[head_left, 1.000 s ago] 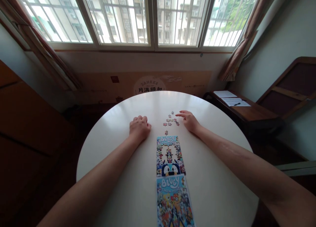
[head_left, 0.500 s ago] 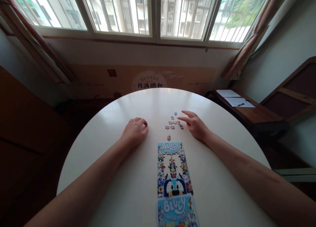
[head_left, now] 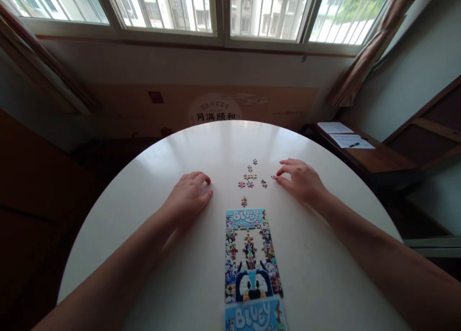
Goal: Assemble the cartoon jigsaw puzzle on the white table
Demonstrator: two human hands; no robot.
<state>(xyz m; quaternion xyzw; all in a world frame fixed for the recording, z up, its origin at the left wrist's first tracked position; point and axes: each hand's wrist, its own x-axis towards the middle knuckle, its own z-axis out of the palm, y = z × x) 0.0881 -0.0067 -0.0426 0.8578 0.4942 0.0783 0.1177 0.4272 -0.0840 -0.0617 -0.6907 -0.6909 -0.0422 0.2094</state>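
Note:
A partly assembled jigsaw puzzle (head_left: pixel 252 278) with a blue cartoon dog and "BLUEY" lettering lies on the white table, with gaps in its upper middle. Beyond it several loose jigsaw pieces (head_left: pixel 249 183) are scattered, one piece (head_left: pixel 244 201) close to the puzzle's top edge. On the right, my right hand (head_left: pixel 300 177) has a small jigsaw piece (head_left: pixel 272 177) at the tips of its thumb and index finger. To the left of the loose pieces rests my left hand (head_left: pixel 190 189), fingers bent and thumb apart, holding nothing.
Below the puzzle lies a matching blue "BLUEY" picture (head_left: pixel 254 316), cut off by the frame. The round white table (head_left: pixel 151 254) stands near a barred window. On a brown side table at the right are papers (head_left: pixel 351 141) and a pen (head_left: pixel 354 145).
My right hand has moved right, drawing a jigsaw piece away from the loose group. My left hand stays on the table, its thumb now farther from its fingers. The view has tilted down.

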